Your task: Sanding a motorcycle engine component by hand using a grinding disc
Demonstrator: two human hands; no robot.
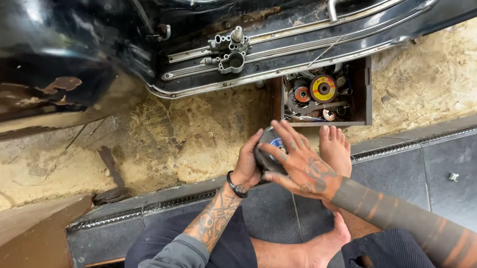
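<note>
- Head view, taking the wooden box of grinding discs as the landmark: the left hand sits just below the box's lower left corner, fingers curled closed around the edge of a dark round disc with a blue centre label.
- The right hand lies directly below the box, fingers spread open and flat, pressing on the face and right rim of the same disc; it grips nothing of its own.
- The disc is held between both hands, just short of the box's front wall and above the edge where the sandy ground meets the dark tiled floor.
- A bare foot rests just below the box, touching the right hand's far side; a second foot lies well below it.
- Inside the box, a yellow-and-red flap disc and an orange-centred disc lie among metal parts.
- Above and left of the box runs the black car sill with a bolted metal bracket.
- Judged for good handling: the curled left hand should carry the disc by its rim while the flat right palm steadies it, keeping fingertips off any abrasive edge and the toes clear should it slip.
</note>
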